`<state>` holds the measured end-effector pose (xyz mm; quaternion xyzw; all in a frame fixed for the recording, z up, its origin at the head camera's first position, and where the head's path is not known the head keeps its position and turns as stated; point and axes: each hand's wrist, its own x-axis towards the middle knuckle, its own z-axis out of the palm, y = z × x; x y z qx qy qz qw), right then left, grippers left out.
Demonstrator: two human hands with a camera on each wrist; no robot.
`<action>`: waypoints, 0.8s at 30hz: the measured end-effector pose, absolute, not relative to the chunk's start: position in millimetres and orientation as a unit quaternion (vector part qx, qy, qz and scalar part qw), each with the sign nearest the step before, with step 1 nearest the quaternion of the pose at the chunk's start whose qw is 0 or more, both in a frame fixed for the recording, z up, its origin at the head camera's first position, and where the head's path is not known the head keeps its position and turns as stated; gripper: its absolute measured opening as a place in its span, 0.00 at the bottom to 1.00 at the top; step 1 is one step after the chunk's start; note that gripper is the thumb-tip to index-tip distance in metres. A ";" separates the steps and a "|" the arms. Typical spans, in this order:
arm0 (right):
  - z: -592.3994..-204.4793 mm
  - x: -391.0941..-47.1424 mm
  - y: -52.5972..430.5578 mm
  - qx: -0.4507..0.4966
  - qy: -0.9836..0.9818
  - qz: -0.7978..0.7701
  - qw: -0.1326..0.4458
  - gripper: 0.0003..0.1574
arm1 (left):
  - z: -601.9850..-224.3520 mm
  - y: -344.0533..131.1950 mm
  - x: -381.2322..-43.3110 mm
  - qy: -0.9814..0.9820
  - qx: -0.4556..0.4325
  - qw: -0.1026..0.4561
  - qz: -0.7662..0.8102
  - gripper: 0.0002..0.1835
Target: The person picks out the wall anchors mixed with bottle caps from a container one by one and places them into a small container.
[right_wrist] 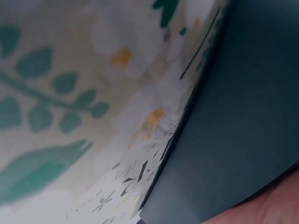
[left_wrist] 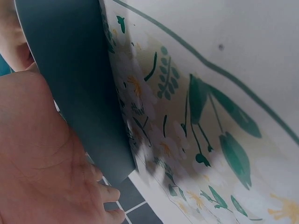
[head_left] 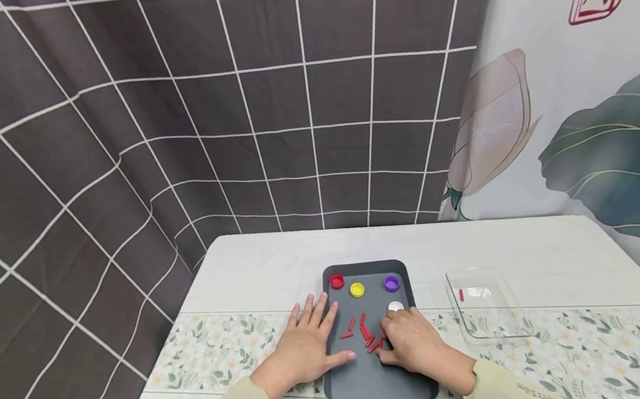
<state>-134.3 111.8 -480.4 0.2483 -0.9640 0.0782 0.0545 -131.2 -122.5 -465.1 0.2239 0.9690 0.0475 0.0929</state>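
Note:
A dark grey tray (head_left: 375, 389) holds several small red sticks (head_left: 365, 332), scattered across its middle. My left hand (head_left: 303, 351) rests at the tray's left rim with fingers spread and the thumb reaching over the inside. In the left wrist view, the same palm (left_wrist: 42, 154) lies along the tray's outer wall (left_wrist: 74, 84). Over the tray's right side, my right hand (head_left: 411, 341) has its fingers curled down, and its thumb and fingertips pinch a red stick at the pile's edge. The right wrist view shows mostly the tray wall (right_wrist: 233, 116), with its fingertips hidden.
Toward the tray's back sit a red cap (head_left: 337, 281), a yellow cap (head_left: 357, 290) and a purple cap (head_left: 391, 283); a white cap (head_left: 396, 306) is just beyond my right hand. Right of the tray, a clear dish (head_left: 491, 324) contains one red stick (head_left: 461, 295). A dark checked curtain (head_left: 274, 100) hangs behind.

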 end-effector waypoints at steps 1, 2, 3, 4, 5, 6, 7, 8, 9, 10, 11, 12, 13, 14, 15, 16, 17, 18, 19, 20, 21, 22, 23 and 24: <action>-480.7 -134.5 111.9 0.247 -0.964 0.080 0.049 0.23 | -465.2 -122.5 -131.0 0.969 0.222 0.094 0.048 0.53; -480.9 -134.5 112.0 0.246 -0.965 0.082 0.044 0.23 | -465.6 -122.5 -130.9 0.969 0.222 0.095 0.046 0.53; -481.1 -134.7 112.1 0.244 -0.965 0.085 0.038 0.22 | -466.1 -122.5 -130.8 0.969 0.222 0.096 0.045 0.53; -481.1 -134.8 112.2 0.244 -0.965 0.088 0.035 0.22 | -466.5 -122.6 -130.6 0.969 0.223 0.096 0.044 0.53; -481.0 -134.8 112.5 0.244 -0.965 0.091 0.032 0.22 | -466.8 -122.6 -130.4 0.969 0.223 0.096 0.045 0.53; -481.0 -134.9 112.8 0.245 -0.964 0.094 0.030 0.22 | -467.3 -122.7 -130.4 0.969 0.223 0.097 0.045 0.53; -480.8 -134.9 113.1 0.247 -0.964 0.096 0.030 0.22 | -467.4 -122.7 -130.3 0.969 0.224 0.097 0.045 0.53; -480.6 -135.0 113.5 0.249 -0.963 0.098 0.029 0.22 | -467.7 -122.7 -130.3 0.969 0.224 0.097 0.046 0.53; -480.2 -135.1 113.9 0.252 -0.962 0.098 0.029 0.21 | -467.6 -122.7 -130.3 0.969 0.224 0.097 0.047 0.53; -480.0 -135.1 114.2 0.254 -0.962 0.099 0.029 0.21 | -467.6 -122.6 -130.4 0.969 0.224 0.097 0.047 0.53; -479.7 -135.3 114.5 0.256 -0.961 0.100 0.030 0.21 | -467.5 -122.6 -130.6 0.969 0.224 0.098 0.047 0.53; -479.7 -135.6 114.7 0.259 -0.960 0.100 0.031 0.21 | -467.4 -122.6 -130.8 0.969 0.224 0.098 0.047 0.53; -479.5 -136.0 114.8 0.260 -0.960 0.101 0.032 0.21 | -467.2 -122.6 -131.1 0.969 0.223 0.099 0.047 0.53; -479.3 -136.4 115.0 0.262 -0.959 0.102 0.033 0.20 | -467.1 -122.6 -131.5 0.969 0.223 0.098 0.047 0.53; -479.2 -136.8 115.1 0.264 -0.958 0.104 0.034 0.20 | -467.2 -122.6 -131.9 0.969 0.224 0.098 0.046 0.53; -479.0 -137.2 115.2 0.266 -0.958 0.105 0.035 0.20 | -467.3 -122.8 -132.2 0.969 0.223 0.097 0.046 0.53; -478.8 -137.9 115.4 0.268 -0.957 0.106 0.037 0.20 | -467.4 -122.9 -132.6 0.969 0.223 0.096 0.046 0.53; -478.6 -138.5 115.7 0.271 -0.956 0.107 0.039 0.19 | -467.6 -123.0 -132.9 0.969 0.224 0.095 0.045 0.53; -478.2 -139.0 116.0 0.274 -0.955 0.110 0.040 0.19 | -467.9 -123.2 -133.2 0.969 0.224 0.094 0.045 0.53; -477.9 -139.5 116.5 0.279 -0.953 0.113 0.041 0.19 | -468.2 -123.4 -133.4 0.969 0.224 0.093 0.044 0.53; -477.5 -140.0 117.2 0.285 -0.950 0.120 0.043 0.18 | -468.5 -123.5 -133.6 0.969 0.223 0.093 0.044 0.53; -476.6 -140.3 118.2 0.290 -0.947 0.132 0.044 0.17 | -468.8 -123.6 -133.7 0.969 0.223 0.092 0.043 0.53; -475.3 -140.7 119.5 0.295 -0.943 0.146 0.045 0.16 | -469.0 -123.7 -133.8 0.970 0.223 0.092 0.043 0.53; -473.7 -141.1 121.2 0.299 -0.939 0.161 0.045 0.15 | -469.1 -123.7 -133.8 0.970 0.223 0.092 0.043 0.53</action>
